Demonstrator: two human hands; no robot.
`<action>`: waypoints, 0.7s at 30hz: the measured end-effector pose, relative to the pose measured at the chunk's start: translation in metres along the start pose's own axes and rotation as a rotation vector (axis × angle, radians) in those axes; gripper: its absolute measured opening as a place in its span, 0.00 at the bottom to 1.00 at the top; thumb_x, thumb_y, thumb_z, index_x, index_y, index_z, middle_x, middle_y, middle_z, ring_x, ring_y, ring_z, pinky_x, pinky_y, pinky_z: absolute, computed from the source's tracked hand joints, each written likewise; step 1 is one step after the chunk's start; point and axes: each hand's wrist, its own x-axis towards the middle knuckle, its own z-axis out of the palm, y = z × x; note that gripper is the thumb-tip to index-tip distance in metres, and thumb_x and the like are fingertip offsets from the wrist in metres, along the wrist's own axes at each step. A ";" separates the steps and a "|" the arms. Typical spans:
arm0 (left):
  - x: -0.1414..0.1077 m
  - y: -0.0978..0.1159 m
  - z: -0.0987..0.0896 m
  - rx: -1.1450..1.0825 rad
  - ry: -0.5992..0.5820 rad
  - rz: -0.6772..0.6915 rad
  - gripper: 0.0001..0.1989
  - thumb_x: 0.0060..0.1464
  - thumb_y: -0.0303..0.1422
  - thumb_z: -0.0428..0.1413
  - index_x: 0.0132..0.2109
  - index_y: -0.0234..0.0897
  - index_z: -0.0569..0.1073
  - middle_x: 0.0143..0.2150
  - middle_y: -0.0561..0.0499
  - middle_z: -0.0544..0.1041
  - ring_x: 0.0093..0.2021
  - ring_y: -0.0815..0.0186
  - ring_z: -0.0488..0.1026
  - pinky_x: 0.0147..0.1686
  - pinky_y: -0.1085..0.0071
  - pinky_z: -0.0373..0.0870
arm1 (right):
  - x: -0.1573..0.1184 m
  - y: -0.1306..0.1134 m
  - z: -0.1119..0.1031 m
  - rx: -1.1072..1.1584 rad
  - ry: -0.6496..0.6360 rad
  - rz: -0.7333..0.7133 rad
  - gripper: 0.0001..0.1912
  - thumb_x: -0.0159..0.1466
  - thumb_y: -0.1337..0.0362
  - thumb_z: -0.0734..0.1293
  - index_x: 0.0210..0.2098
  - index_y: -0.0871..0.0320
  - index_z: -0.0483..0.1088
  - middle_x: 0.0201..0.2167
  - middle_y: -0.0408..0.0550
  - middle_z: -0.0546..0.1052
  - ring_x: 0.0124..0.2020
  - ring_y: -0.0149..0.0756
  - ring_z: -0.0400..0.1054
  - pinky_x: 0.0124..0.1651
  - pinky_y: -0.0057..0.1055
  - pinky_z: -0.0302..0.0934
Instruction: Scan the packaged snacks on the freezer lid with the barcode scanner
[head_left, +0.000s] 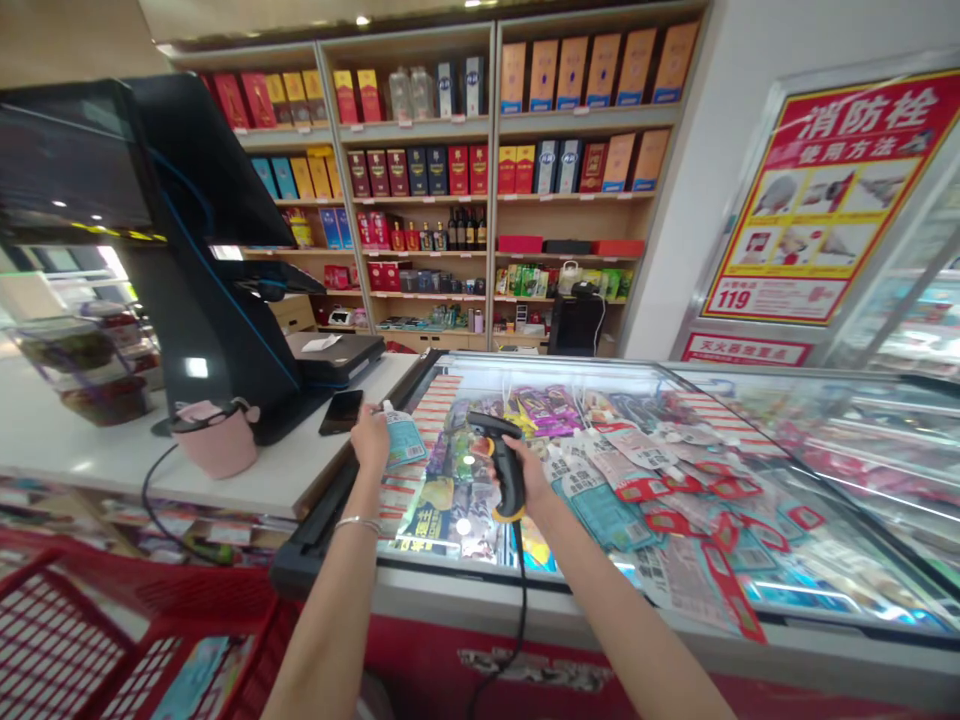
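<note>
Over the left end of the glass-topped freezer [442, 597], the left hand [371, 440] pinches a blue pouch [406, 442] by its edge, sensible for something likely light, floppy and slick, while over the freezer's middle the right hand [531, 475] grips a rigid-looking scanner [510, 482].

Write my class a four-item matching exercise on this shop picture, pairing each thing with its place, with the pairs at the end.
Things:
1. Scanner
2. Phone
3. Pile of pouches
4. Basket

Places and colours:
A. Spread over the glass top of the freezer
B. Red, at the lower left of the picture
C. Gripped in the right hand, a dark cable hanging below
D. Lying on the white counter, close to the left hand

Right pairs: 1-C, 2-D, 3-A, 4-B.
</note>
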 end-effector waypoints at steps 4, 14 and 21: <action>-0.015 -0.003 0.017 0.295 0.012 0.273 0.18 0.55 0.29 0.48 0.52 0.34 0.70 0.61 0.35 0.62 0.59 0.51 0.62 0.57 0.54 0.56 | 0.004 0.023 -0.002 -0.020 0.030 0.090 0.16 0.56 0.55 0.64 0.33 0.62 0.73 0.28 0.52 0.78 0.16 0.28 0.64 0.17 0.24 0.58; -0.017 -0.012 0.035 0.456 -0.249 0.383 0.21 0.59 0.39 0.44 0.54 0.34 0.71 0.61 0.37 0.64 0.62 0.50 0.59 0.60 0.51 0.51 | -0.001 0.035 -0.001 -0.071 0.039 0.089 0.15 0.56 0.55 0.66 0.32 0.62 0.71 0.28 0.50 0.78 0.15 0.26 0.63 0.17 0.24 0.57; -0.016 -0.015 0.034 0.490 -0.265 0.416 0.23 0.60 0.39 0.42 0.56 0.34 0.69 0.60 0.38 0.67 0.62 0.51 0.58 0.60 0.51 0.52 | -0.004 0.032 0.000 -0.070 0.035 0.073 0.12 0.53 0.58 0.67 0.31 0.62 0.71 0.30 0.50 0.79 0.16 0.25 0.63 0.19 0.23 0.57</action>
